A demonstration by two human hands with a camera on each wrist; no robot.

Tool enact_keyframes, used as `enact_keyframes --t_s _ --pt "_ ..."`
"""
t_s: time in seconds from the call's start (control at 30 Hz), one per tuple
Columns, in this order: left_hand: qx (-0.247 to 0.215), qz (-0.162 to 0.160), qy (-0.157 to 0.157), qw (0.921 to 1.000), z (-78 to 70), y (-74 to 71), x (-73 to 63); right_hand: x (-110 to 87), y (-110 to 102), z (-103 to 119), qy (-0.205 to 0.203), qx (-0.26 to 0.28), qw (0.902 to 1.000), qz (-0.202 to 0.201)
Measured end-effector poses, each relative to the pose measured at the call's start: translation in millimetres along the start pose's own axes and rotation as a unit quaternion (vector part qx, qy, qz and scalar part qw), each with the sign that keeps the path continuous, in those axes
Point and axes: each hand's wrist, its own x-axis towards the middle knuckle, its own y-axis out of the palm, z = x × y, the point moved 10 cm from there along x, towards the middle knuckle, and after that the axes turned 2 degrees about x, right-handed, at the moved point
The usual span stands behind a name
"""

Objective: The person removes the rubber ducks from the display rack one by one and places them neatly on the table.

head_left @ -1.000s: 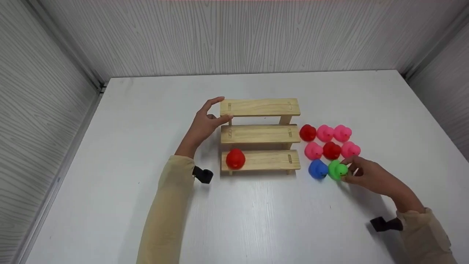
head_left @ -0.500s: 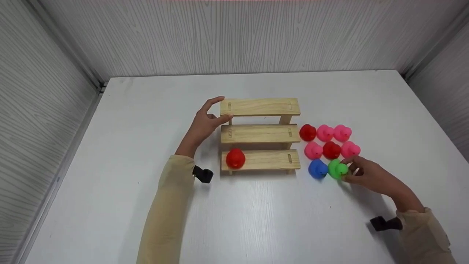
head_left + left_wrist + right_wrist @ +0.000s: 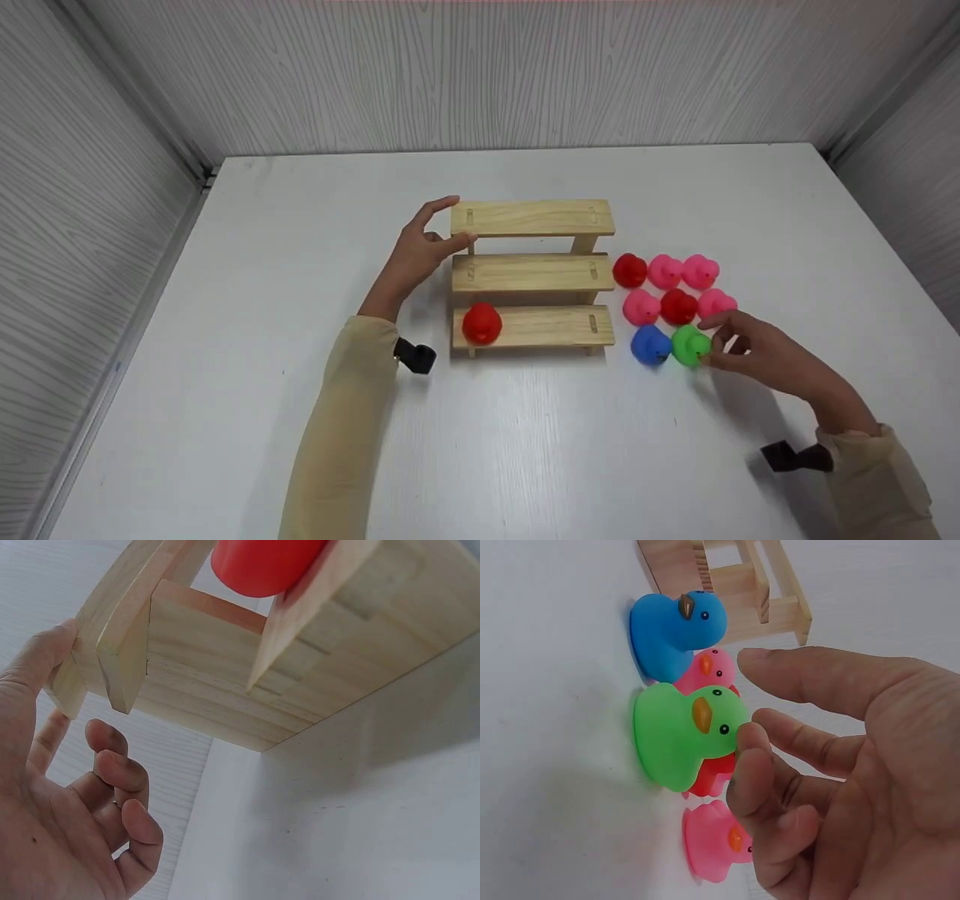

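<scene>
My left hand (image 3: pixel 420 251) grips the left end of the top board of a three-tier wooden shelf (image 3: pixel 532 271), thumb in front and index finger behind. In the left wrist view, the other fingers (image 3: pixel 124 772) curl loosely beside the wood. A red rubber duck (image 3: pixel 481 324) sits on the left of the lowest board. My right hand (image 3: pixel 757 356) hovers at the right of a green rubber duck (image 3: pixel 688 345), thumb and fingers spread apart with nothing pinched. The green duck stands upright on the table beside a blue duck (image 3: pixel 679 630).
Behind the green and blue ducks stand two rows of ducks: a red duck (image 3: pixel 629 271) with pink ducks (image 3: pixel 700 271) at the back, another red duck (image 3: pixel 679 307) between pink ones in front. They stand right of the shelf on a white table (image 3: pixel 525 450). Grey panels (image 3: pixel 480 75) enclose it.
The right hand has let go of the green duck and drawn slightly right, its fingers parting. The green duck's head has shifted slightly left. My left hand keeps its hold on the shelf.
</scene>
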Motion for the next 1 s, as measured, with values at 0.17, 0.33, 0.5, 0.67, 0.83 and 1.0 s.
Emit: enact_keyframes --t_s 0.17,0.33,0.5,0.67,0.83,1.0 --pt "-0.002 -0.003 -0.001 1.0000 0.8 -1.3 -0.5 0.8 -2.1 9.0 -0.006 -0.006 1.0000 -0.005" --pt "0.003 -0.006 -0.003 1.0000 0.2 -1.7 -1.0 2.1 -1.5 18.7 -0.008 -0.002 1.0000 -0.004" --pt "0.004 -0.007 -0.003 1.0000 -0.2 -1.1 -1.5 4.9 2.9 26.4 -0.012 0.003 0.9999 0.001" --pt "0.006 -0.006 -0.006 0.9999 1.1 -1.1 -1.4 10.1 8.2 35.9 -0.015 0.012 0.9998 0.002" --pt "0.001 -0.001 -0.002 1.0000 -1.1 -0.1 -2.1 12.3 9.4 50.9 -0.037 0.025 0.9989 -0.009" --pt "0.002 -0.003 -0.003 1.0000 -1.8 -0.4 -2.3 16.1 12.6 67.2 -0.059 0.036 0.9975 -0.015"
